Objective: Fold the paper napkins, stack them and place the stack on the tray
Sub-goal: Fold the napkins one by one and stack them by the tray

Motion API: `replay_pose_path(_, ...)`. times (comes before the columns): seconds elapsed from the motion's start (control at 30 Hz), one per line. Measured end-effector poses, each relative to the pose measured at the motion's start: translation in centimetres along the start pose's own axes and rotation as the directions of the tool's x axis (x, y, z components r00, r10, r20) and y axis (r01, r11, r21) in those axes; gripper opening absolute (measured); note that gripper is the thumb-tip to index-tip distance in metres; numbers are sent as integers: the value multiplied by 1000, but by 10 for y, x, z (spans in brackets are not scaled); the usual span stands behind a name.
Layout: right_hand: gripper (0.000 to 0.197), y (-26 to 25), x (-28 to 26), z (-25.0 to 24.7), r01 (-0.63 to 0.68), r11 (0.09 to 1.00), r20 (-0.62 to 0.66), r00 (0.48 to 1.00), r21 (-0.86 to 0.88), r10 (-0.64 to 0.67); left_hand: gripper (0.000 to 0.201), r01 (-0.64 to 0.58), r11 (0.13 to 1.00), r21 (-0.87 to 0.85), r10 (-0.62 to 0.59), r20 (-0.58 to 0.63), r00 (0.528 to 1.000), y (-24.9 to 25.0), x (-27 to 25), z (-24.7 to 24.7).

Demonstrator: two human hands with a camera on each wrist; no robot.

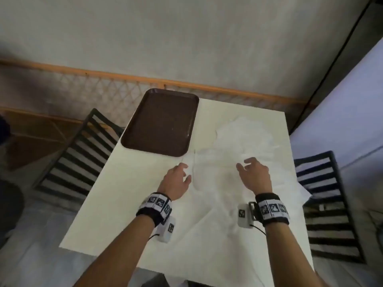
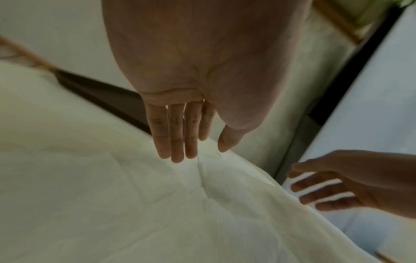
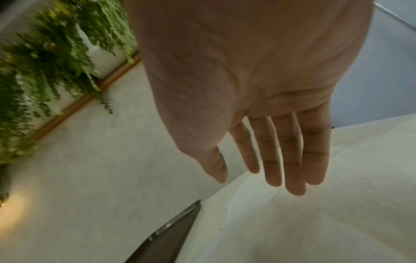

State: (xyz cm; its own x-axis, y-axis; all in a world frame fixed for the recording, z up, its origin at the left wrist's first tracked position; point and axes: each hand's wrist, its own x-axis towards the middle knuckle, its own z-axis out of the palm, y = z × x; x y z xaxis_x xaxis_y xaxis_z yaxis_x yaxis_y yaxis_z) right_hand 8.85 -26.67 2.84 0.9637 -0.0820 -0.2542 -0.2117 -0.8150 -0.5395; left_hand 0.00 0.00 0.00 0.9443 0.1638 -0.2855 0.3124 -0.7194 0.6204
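Hands relaxed over thin crinkled napkins

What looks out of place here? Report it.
The napkins lie in a loose, crumpled spread across the table, one corner hanging off its right edge. The tray juts past the table's far left corner. Nothing looks spilled or damaged.

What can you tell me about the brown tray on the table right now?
The tray is a dark brown rectangle with rounded corners and a low raised rim, plastic by its look. It lies flat on the far left part of the white table, its far end reaching past the table's edge. Nothing lies in it but a few pale specks. The napkins lie to its right. The left hand is nearer the camera and clear of it.
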Motion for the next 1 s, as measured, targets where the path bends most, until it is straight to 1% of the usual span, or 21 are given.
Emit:
replay_pose_path(0.07,53,3,18,-1,-96,995,19,995,-29,97,43,93,994,-60,-93,-4,996,8,27,11)
replay_pose_path(0.13,60,4,29,1,-155,987,92,983,-44,158,48,160,983,-86,-159,20,987,16,49,17)
replay_pose_path(0.2,64,8,34,10,-161,986,149,975,-38,165,56,181,974,-134,-178,35,983,24,65,27)
replay_pose_path(0.23,63,12,38,14,-143,990,148,979,-12,143,59,174,970,-169,-172,28,985,27,70,30)
replay_pose_path(0.3,54,18,42,19,-60,994,106,993,86,51,62,140,962,-233,-141,14,990,34,73,32)
replay_pose_path(0.37,45,21,38,15,-10,976,56,998,216,-2,58,98,947,-307,-103,-1,995,38,73,28)
replay_pose_path(0.4,43,22,35,12,11,959,32,999,283,-21,55,68,935,-347,-79,-19,997,37,71,25)
replay_pose_path(0.5,45,26,24,-2,24,865,16,999,501,-37,44,-13,905,-426,-12,-57,998,35,62,9)
replay_pose_path(0.53,41,27,22,-5,19,821,23,999,571,-39,38,-38,890,-454,9,-66,998,34,58,3)
replay_pose_path(0.6,27,26,17,-8,22,737,49,996,676,-74,27,-65,850,-523,28,-78,997,32,49,-6)
replay_pose_path(0.63,22,24,15,-9,24,715,69,993,699,-100,24,-76,844,-531,37,-83,996,30,46,-9)
replay_pose_path(0.67,20,19,12,-11,26,711,97,986,702,-132,24,-79,851,-520,46,-76,996,30,43,-11)
replay_pose_path(0.7,23,16,10,-11,37,735,124,979,677,-163,28,-68,869,-490,47,-56,997,29,40,-12)
replay_pose_path(0.73,29,12,8,-11,65,778,147,969,625,-199,35,-52,890,-453,43,-31,999,28,38,-13)
replay_pose_path(0.77,34,10,7,-10,103,833,162,961,544,-224,40,-40,912,-409,41,-6,999,28,35,-14)
replay_pose_path(0.8,36,6,7,-10,147,885,167,956,442,-242,42,-41,926,-376,44,-2,999,26,32,-14)
replay_pose_path(0.83,35,1,6,-10,194,918,160,952,345,-261,39,-53,931,-361,50,-18,999,24,29,-15)
replay_pose_path(0.87,33,-4,6,-10,244,936,152,946,255,-288,35,-64,935,-350,51,-45,998,22,24,-17)
replay_pose_path(0.93,25,-17,2,-10,337,937,159,924,95,-349,25,-73,947,-312,43,-103,994,15,13,-24)
replay_pose_path(1.0,21,-33,-5,-9,398,917,192,899,23,-395,18,-45,960,-277,4,-146,989,0,0,-32)
